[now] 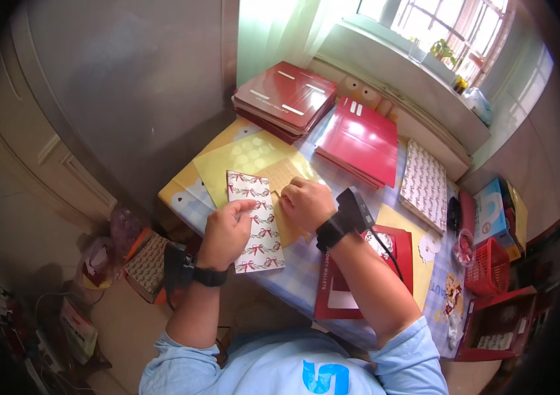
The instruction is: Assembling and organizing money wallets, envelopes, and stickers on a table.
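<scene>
My left hand (pixel 226 232) grips a tall, narrow paper wallet (pixel 257 247), white with red bows and green garlands, its thumb lying across the front. Beside the wallet's right edge is my right hand (pixel 308 203), its fingers curled closed; what they pinch, if anything, is hidden. Under and behind that hand lies a tan sheet (pixel 279 172) with faint lines. A pale yellow sheet with light round spots (pixel 227 161) spreads beneath it on the table.
A stack of dark red flat boxes (pixel 286 95) and bright red folders (pixel 362 141) stand at the back. More patterned wallets (pixel 425 178) are piled to the right. A red printed package (pixel 333 289) lies under my right forearm. Right of it are a red basket (pixel 489 266) and an open box (pixel 501 322).
</scene>
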`<state>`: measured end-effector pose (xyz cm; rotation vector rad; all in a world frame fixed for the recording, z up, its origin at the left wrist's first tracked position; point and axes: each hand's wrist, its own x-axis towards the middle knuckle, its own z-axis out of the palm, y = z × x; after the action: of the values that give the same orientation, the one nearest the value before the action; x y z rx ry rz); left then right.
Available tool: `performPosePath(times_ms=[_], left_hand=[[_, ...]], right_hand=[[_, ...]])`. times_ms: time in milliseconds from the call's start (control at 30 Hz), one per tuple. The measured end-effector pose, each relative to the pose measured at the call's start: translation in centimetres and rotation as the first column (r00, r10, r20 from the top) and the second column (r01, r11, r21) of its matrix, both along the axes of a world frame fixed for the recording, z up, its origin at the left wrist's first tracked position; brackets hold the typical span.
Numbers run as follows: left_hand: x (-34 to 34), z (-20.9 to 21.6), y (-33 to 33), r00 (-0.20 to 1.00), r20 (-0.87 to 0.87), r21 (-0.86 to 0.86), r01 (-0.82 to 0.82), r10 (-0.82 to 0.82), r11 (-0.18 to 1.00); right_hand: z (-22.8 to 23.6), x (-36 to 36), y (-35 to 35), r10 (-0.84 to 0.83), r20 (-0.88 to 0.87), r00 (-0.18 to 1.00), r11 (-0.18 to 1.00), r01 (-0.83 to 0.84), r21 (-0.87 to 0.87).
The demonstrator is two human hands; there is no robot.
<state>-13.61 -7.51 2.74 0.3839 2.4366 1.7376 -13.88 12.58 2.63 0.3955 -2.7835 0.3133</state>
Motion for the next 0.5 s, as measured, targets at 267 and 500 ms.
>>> performPosePath(times_ms=[267, 500], left_hand=[[-0.2, 0.0, 0.0, 1.0, 0.02, 0.001, -0.006, 0.006, 1.0], [-0.2, -1.1, 0.0, 0.996, -0.087, 0.2, 0.018, -0.001, 0.98]], right_hand=[[-0.4, -0.3, 0.0, -0.012, -0.05, 0.999, 0.998, 0.015, 0.06], [1.9, 2.4, 1.7, 0.013, 0.091, 0.996, 0.911, 0.026, -0.411]])
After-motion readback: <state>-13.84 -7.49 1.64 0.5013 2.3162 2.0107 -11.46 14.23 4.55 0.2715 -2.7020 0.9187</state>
